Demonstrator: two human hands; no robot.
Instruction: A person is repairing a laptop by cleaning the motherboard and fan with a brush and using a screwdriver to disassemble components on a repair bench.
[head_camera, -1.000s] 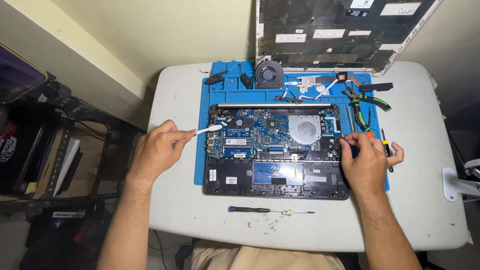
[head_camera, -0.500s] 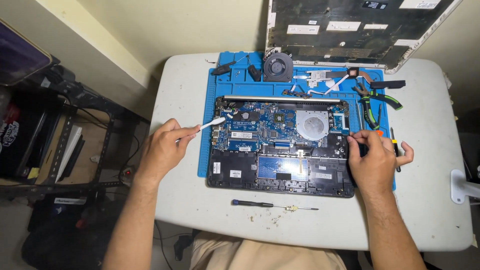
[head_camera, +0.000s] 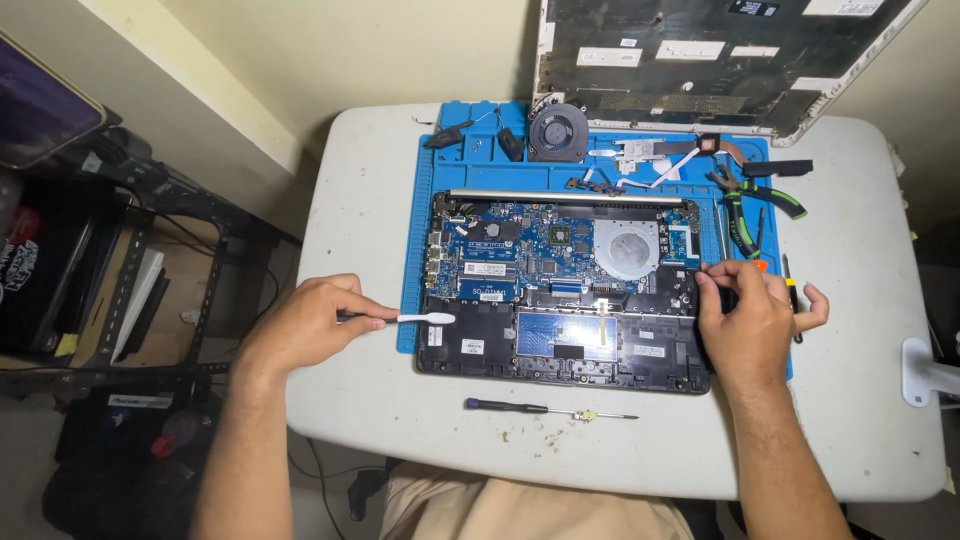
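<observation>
An opened laptop base (head_camera: 560, 340) with its blue circuit board (head_camera: 530, 250) exposed lies on a blue work mat (head_camera: 480, 170). My left hand (head_camera: 305, 325) sits left of the laptop and pinches a thin white brush tool (head_camera: 425, 318), whose tip rests at the mat's left edge beside the laptop's lower-left corner. My right hand (head_camera: 745, 320) grips the laptop's right edge, fingers curled over the casing. What lies under that palm is hidden.
A black fan (head_camera: 557, 133), small parts and green-handled pliers (head_camera: 750, 205) lie along the mat's top. A removed laptop cover (head_camera: 700, 55) leans against the wall. A thin screwdriver (head_camera: 545, 409) lies in front of the laptop. A dark shelf rack (head_camera: 110, 270) stands left of the white table (head_camera: 860, 400).
My left hand has drawn the white tool down and to the left, away from the circuit board. The right hand has stayed on the laptop's right edge. The camera view shifted.
</observation>
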